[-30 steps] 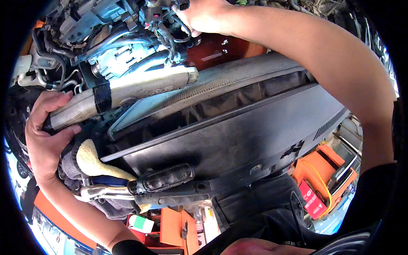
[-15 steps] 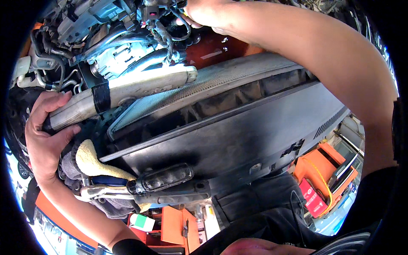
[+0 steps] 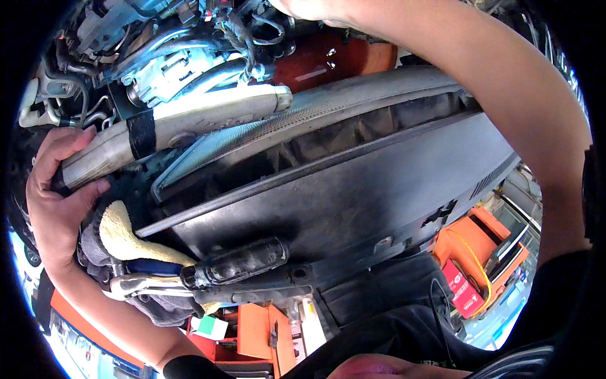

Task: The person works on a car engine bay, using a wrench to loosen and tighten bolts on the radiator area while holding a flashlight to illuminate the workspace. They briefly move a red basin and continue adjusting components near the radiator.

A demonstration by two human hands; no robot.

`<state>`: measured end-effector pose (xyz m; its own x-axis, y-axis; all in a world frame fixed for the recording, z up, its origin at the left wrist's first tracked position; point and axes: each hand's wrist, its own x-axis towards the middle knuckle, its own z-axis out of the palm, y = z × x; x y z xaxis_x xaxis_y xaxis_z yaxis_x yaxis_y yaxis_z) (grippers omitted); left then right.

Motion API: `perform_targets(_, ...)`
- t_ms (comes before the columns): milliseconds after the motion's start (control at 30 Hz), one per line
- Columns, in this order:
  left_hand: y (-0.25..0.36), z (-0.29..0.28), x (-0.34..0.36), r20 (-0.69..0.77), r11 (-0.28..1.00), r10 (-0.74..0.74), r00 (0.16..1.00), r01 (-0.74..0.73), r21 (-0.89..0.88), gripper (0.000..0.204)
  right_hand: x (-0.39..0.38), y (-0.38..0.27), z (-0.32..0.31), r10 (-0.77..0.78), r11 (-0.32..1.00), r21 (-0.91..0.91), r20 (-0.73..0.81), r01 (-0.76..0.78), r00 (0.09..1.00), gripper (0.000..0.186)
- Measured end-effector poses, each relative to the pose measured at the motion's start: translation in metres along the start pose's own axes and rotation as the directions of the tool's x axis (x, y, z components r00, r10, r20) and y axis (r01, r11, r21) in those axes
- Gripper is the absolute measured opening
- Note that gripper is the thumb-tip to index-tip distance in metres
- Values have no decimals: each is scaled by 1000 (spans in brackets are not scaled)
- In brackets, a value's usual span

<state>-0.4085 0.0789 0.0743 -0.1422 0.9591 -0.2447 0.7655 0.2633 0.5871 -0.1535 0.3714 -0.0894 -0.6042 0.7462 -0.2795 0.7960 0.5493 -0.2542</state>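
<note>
My left hand (image 3: 55, 183) is closed round the left end of a bar-shaped work light (image 3: 208, 120). The light's pale casing has a band of black tape (image 3: 142, 135) round it, and its far side glows over the engine parts. My right hand (image 3: 309, 7) reaches to the top edge of the picture, above the wiring (image 3: 243, 31); its fingers are cut off from view. Between my arms lies a long radiator (image 3: 303, 114) with a black panel (image 3: 353, 196) in front of it.
A ratchet (image 3: 151, 284) and a black-handled tool (image 3: 240, 262) lie on a dark cloth beside a yellow cloth (image 3: 117, 230). A reddish-brown surface (image 3: 315, 66) sits behind the radiator. Orange toolboxes (image 3: 255, 328) stand below, another orange box (image 3: 470, 243) at the right.
My right hand has shifted up, its fingers leaving the picture. My left hand and the work light sit slightly further left and up. The whole view has tilted a little.
</note>
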Motion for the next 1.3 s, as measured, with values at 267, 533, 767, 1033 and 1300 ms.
perform_targets(267,-1,-3,-3,9,1000,6,1000,-6,12,64,-6,14,0,-484,789,-370,116,490,867,27)
perform_targets(533,-4,-3,-1,15,999,15,1000,-16,39,64,12,10,2,-365,837,-339,236,429,900,24)
perform_targets(767,-7,0,1,14,999,32,999,-32,2,63,20,3,-9,-327,851,-251,436,462,839,31)
perform_targets(1033,-1,-2,-1,2,1000,3,1000,-3,29,62,7,-8,-1,-420,774,-406,245,486,874,31)
perform_targets(1300,4,0,2,4,1000,8,1000,-8,3,61,26,-1,36,-282,848,-386,250,363,926,32)
